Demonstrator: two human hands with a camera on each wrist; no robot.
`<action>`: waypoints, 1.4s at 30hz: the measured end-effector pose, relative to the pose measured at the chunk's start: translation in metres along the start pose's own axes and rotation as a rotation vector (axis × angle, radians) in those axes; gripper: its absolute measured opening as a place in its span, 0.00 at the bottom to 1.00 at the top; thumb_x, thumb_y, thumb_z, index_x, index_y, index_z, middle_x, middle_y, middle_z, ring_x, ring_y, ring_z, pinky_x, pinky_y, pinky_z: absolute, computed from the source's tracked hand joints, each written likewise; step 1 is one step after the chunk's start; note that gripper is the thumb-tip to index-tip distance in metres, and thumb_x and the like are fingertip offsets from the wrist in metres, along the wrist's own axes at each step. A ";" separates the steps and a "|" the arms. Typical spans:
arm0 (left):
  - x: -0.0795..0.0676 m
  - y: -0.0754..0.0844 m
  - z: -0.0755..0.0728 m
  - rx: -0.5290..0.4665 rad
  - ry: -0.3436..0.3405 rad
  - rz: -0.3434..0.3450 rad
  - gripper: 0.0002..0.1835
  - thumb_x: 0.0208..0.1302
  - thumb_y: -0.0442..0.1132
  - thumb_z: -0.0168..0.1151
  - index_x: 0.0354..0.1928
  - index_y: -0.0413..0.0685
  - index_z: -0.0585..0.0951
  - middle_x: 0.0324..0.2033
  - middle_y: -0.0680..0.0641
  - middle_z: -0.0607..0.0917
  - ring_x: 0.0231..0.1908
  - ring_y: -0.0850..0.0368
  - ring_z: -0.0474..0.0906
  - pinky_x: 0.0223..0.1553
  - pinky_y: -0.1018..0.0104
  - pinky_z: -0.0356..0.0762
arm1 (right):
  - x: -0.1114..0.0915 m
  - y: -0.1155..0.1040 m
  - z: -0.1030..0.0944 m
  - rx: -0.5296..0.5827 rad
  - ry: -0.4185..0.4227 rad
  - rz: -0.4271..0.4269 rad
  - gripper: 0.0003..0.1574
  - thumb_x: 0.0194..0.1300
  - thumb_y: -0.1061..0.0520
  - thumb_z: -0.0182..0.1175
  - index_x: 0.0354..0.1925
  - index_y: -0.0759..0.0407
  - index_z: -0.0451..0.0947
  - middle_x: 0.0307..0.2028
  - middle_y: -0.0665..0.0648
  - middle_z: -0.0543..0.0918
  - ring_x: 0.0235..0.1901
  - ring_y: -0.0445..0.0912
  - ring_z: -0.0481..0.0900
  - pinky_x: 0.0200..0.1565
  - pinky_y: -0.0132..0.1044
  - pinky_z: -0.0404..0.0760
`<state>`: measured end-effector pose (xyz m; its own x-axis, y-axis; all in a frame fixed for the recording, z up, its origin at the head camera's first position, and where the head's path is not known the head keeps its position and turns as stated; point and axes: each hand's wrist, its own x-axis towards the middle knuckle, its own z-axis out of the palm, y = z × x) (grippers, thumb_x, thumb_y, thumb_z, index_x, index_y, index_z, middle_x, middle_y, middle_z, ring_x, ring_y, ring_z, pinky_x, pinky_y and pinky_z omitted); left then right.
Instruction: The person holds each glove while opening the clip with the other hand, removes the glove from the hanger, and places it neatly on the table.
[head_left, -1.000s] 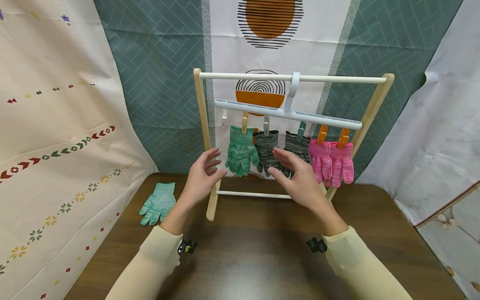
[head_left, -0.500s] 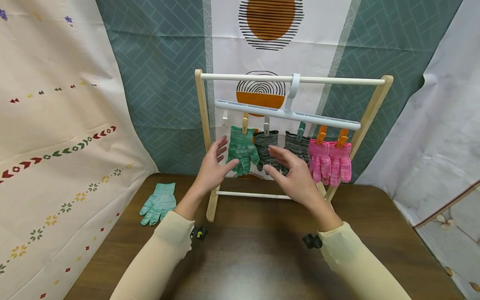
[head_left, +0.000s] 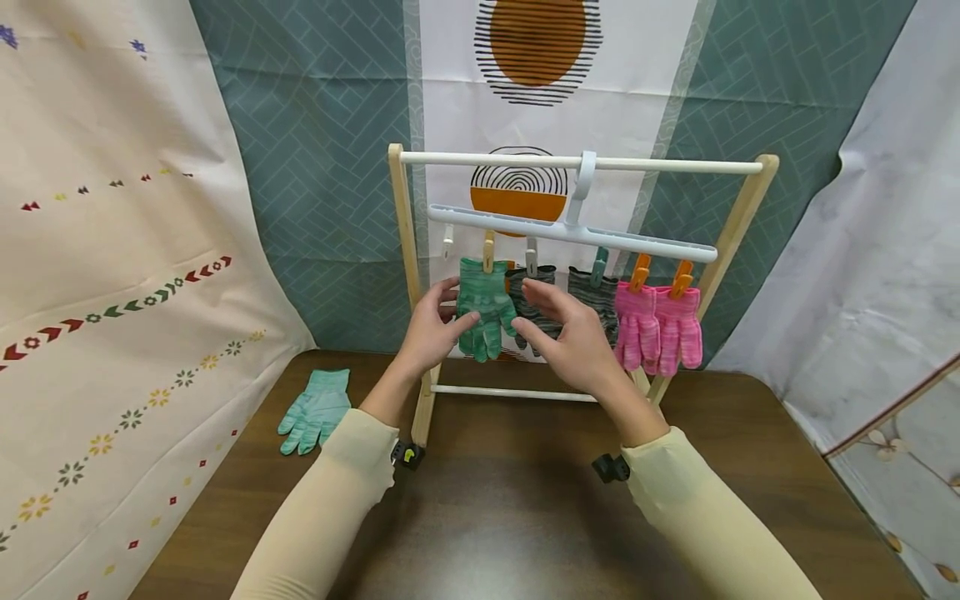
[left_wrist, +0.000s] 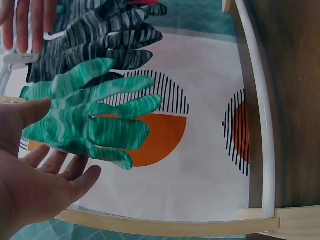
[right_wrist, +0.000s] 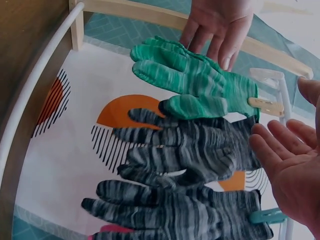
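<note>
A green knit glove [head_left: 486, 312] hangs from a yellow clothespin [head_left: 488, 252] on the pale blue hanger [head_left: 517, 223]. My left hand [head_left: 433, 329] is at its left edge, fingers spread and relaxed; in the left wrist view the thumb [left_wrist: 37, 111] overlaps the glove near its cuff. My right hand [head_left: 573, 337] is open in front of the dark grey glove [head_left: 528, 292], partly hiding it, thumb tip close to the green glove's right side. A second grey glove [right_wrist: 200, 210] hangs from a teal clothespin [right_wrist: 267, 216]. Neither hand grips anything.
Two pink gloves [head_left: 678, 325] hang from orange clothespins [head_left: 681, 279] at the right. A white clothespin [head_left: 447, 242] holds nothing at the left end. The wooden rack [head_left: 405, 225] stands on the brown table [head_left: 487, 500]. Another green glove [head_left: 318, 408] lies flat on the table's left.
My left hand has moved right and up to the green glove's edge. My right hand has shifted slightly left, nearer that glove.
</note>
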<state>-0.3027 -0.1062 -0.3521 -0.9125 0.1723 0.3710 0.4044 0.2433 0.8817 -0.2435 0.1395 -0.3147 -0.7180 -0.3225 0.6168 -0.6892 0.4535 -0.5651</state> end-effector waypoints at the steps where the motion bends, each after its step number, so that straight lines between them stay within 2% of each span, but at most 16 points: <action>1: 0.000 0.000 0.000 -0.004 -0.002 -0.003 0.38 0.74 0.39 0.68 0.81 0.44 0.63 0.67 0.37 0.75 0.62 0.39 0.79 0.58 0.44 0.80 | 0.002 -0.001 0.001 0.000 -0.002 0.000 0.36 0.76 0.53 0.67 0.75 0.63 0.70 0.68 0.63 0.79 0.67 0.53 0.79 0.65 0.52 0.78; 8: -0.002 0.001 0.000 -0.018 -0.019 0.004 0.35 0.75 0.40 0.68 0.78 0.39 0.66 0.63 0.37 0.81 0.55 0.41 0.82 0.52 0.49 0.82 | 0.014 -0.009 0.007 -0.001 -0.001 -0.010 0.37 0.77 0.52 0.67 0.76 0.62 0.69 0.69 0.61 0.79 0.68 0.52 0.78 0.66 0.51 0.77; 13: -0.004 0.002 0.000 -0.087 -0.048 0.008 0.30 0.76 0.39 0.68 0.74 0.40 0.72 0.55 0.38 0.87 0.51 0.44 0.86 0.49 0.52 0.85 | 0.021 -0.014 0.011 0.018 0.013 -0.026 0.37 0.77 0.52 0.66 0.76 0.61 0.69 0.70 0.60 0.78 0.68 0.51 0.77 0.66 0.48 0.77; 19: -0.008 0.002 -0.001 -0.161 -0.079 -0.004 0.24 0.77 0.40 0.66 0.70 0.41 0.76 0.49 0.40 0.90 0.46 0.48 0.88 0.45 0.59 0.87 | 0.028 -0.016 0.016 0.024 0.049 -0.047 0.36 0.78 0.54 0.66 0.76 0.63 0.68 0.70 0.62 0.77 0.69 0.52 0.77 0.67 0.47 0.77; 27: -0.017 0.007 -0.001 -0.180 -0.098 -0.005 0.24 0.79 0.43 0.64 0.71 0.42 0.77 0.49 0.41 0.90 0.46 0.52 0.87 0.46 0.62 0.85 | 0.038 -0.020 0.020 0.066 0.084 -0.037 0.34 0.79 0.54 0.63 0.76 0.63 0.69 0.71 0.63 0.77 0.69 0.52 0.77 0.68 0.45 0.76; 36: -0.025 0.009 -0.001 -0.248 -0.138 -0.017 0.23 0.79 0.39 0.63 0.70 0.40 0.76 0.51 0.38 0.89 0.46 0.51 0.89 0.46 0.60 0.87 | 0.044 -0.021 0.025 0.120 0.092 -0.018 0.33 0.80 0.54 0.62 0.75 0.65 0.69 0.69 0.63 0.78 0.68 0.52 0.78 0.66 0.46 0.78; 42: -0.030 0.011 0.001 -0.258 -0.154 -0.018 0.23 0.79 0.39 0.63 0.71 0.39 0.75 0.53 0.39 0.89 0.49 0.50 0.89 0.49 0.58 0.87 | 0.049 -0.025 0.027 0.192 0.100 0.015 0.30 0.81 0.54 0.61 0.73 0.64 0.72 0.63 0.63 0.83 0.62 0.52 0.83 0.62 0.47 0.81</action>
<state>-0.2704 -0.1077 -0.3538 -0.8913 0.3174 0.3238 0.3417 0.0006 0.9398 -0.2646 0.0897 -0.2853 -0.7219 -0.2284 0.6532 -0.6910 0.2885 -0.6628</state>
